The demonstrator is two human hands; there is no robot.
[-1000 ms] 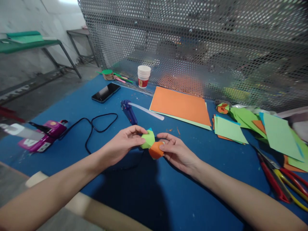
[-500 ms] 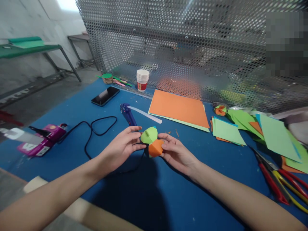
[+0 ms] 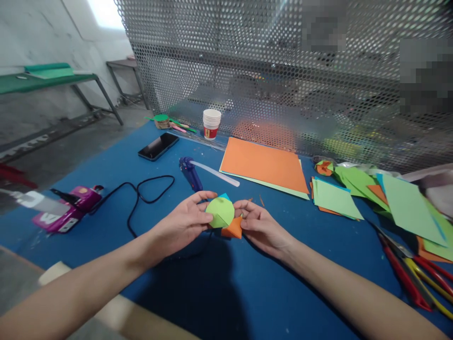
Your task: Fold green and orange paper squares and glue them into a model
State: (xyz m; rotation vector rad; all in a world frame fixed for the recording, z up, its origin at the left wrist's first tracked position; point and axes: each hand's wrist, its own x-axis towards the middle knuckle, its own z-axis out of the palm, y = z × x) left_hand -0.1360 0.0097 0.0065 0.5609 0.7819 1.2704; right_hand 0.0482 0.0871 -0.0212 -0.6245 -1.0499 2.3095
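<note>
Between both hands is a small folded paper piece [image 3: 220,212], with a round lime-green face, an orange part below it and a bit of blue at the top. My left hand [image 3: 184,219] pinches its green side, thumb on the front. On the other side my right hand [image 3: 264,224] grips the orange part between thumb and fingers. The fingertips behind the paper are hidden. Just beyond the hands a dark blue glue gun [image 3: 191,174] lies on the blue table, a whitish glue stick [image 3: 215,173] sticking out of it.
Orange and green sheets [image 3: 265,165] lie behind the hands, smaller paper squares [image 3: 336,198] to the right. Red- and yellow-handled scissors [image 3: 414,269] rest at the right edge. A phone [image 3: 158,146], paper cups [image 3: 211,124] and a purple power strip [image 3: 67,210] with a black cord stand leftward. Perforated metal closes the back.
The paper piece has turned, so its green face now shows rounder and flatter toward me and less orange is visible. My left thumb has come onto the green face. The view shifted slightly.
</note>
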